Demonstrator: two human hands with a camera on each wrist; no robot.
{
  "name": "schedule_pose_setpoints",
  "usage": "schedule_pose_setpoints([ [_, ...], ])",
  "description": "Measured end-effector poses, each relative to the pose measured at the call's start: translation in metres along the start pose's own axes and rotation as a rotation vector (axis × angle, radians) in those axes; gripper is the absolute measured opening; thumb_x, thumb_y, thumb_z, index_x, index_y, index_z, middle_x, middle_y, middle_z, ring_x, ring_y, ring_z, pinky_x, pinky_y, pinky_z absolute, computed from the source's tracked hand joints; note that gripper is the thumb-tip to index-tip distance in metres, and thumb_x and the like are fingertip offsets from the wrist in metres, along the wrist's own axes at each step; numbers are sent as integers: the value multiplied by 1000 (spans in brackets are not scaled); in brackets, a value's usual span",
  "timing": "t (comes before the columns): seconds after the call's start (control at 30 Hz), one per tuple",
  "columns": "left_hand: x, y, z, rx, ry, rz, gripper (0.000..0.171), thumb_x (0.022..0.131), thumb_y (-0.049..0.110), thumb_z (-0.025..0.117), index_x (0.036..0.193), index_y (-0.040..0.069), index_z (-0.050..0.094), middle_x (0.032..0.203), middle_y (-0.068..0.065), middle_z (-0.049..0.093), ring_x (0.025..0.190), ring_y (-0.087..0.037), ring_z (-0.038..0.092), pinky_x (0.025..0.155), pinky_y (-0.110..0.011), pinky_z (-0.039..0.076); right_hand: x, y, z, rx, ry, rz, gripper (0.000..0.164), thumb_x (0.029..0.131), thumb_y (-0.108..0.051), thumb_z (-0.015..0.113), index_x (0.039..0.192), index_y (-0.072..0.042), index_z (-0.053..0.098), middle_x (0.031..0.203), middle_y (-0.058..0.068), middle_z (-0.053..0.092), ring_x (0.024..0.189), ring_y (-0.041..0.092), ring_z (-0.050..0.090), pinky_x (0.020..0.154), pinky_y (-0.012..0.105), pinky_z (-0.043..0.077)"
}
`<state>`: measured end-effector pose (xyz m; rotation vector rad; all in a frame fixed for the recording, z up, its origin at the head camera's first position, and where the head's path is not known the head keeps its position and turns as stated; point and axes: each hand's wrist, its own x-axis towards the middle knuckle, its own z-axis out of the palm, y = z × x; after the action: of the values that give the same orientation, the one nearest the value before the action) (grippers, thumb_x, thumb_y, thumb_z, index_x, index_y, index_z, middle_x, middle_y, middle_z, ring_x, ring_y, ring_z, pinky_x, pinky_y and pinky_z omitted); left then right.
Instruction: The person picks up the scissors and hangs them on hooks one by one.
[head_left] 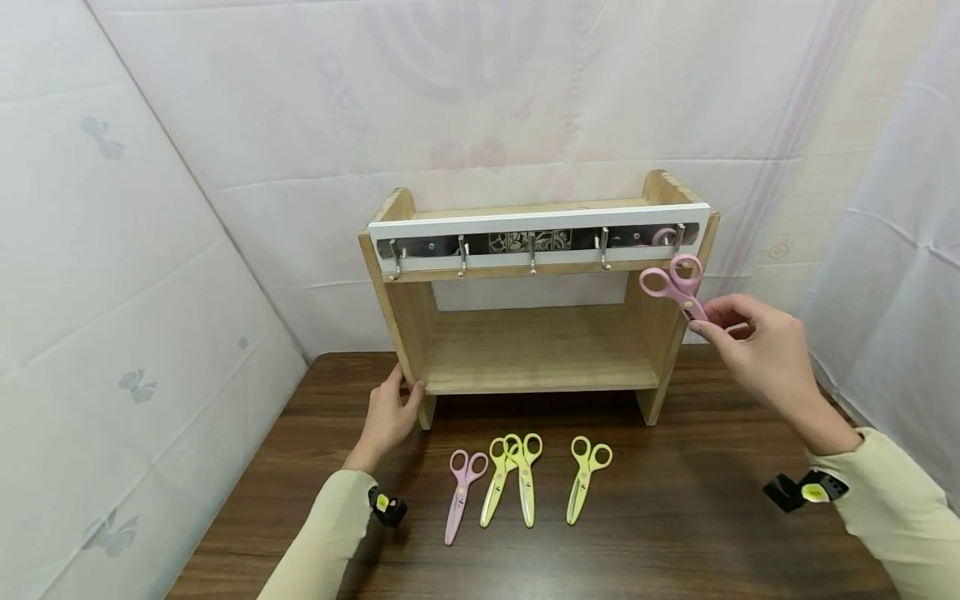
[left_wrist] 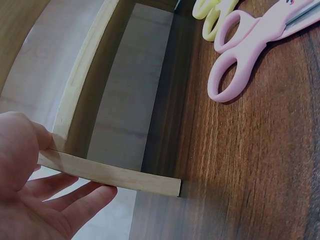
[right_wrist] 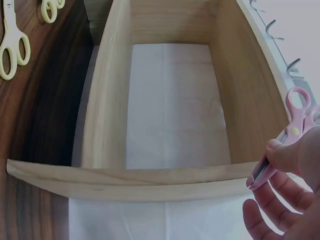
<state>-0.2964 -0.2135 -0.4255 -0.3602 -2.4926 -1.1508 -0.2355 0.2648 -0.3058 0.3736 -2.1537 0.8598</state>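
Observation:
My right hand [head_left: 765, 346] pinches pink scissors [head_left: 686, 292] by the blades, between thumb and fingers. Their handle loops point up and overlap the rightmost hook [head_left: 678, 240] in the head view. That hook belongs to a metal rail on the upper front of a wooden shelf [head_left: 540, 342]. Low on the shelf's left side panel, my left hand [head_left: 387, 419] grips the edge. In the left wrist view its thumb [left_wrist: 42, 136] lies on one face of the panel and the fingers on the other. The right wrist view shows the held scissors [right_wrist: 295, 130] beside the shelf's right side.
In front of the shelf on the dark wooden table [head_left: 705, 517] lie pink scissors [head_left: 458, 500], two overlapping yellow scissors [head_left: 527, 492] and, farther right, another yellow pair [head_left: 580, 487]. White patterned cloth [head_left: 247, 108] hangs behind and at both sides. The other hooks hold nothing.

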Motion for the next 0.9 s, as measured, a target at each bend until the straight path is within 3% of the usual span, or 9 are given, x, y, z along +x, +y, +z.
schedule_pose_setpoints([
  [0.2, 0, 0, 0, -4, -2, -3, 39, 104, 10, 59, 139, -6, 52, 124, -31, 66, 111, -43, 68, 85, -54, 60, 0, 5, 8, 48, -33, 97, 10, 87, -6, 83, 94, -2, 76, 81, 11, 73, 68, -11, 59, 64, 3, 48],
  [0.47, -1, 0, 0, -9, -3, -16, 40, 104, 10, 59, 140, -5, 51, 124, -31, 66, 111, -43, 68, 84, -53, 61, -1, 4, 12, 68, -62, 134, 12, 89, -12, 82, 95, -4, 75, 81, 2, 73, 69, -9, 61, 62, 5, 49],
  [0.9, 0, -1, 1, -8, -2, -25, 41, 104, 10, 59, 142, -4, 51, 125, -30, 66, 112, -43, 67, 84, -53, 61, -4, 8, 19, 95, -48, 92, 12, 89, -7, 81, 99, -4, 75, 85, 5, 71, 75, -10, 60, 66, 4, 49],
])
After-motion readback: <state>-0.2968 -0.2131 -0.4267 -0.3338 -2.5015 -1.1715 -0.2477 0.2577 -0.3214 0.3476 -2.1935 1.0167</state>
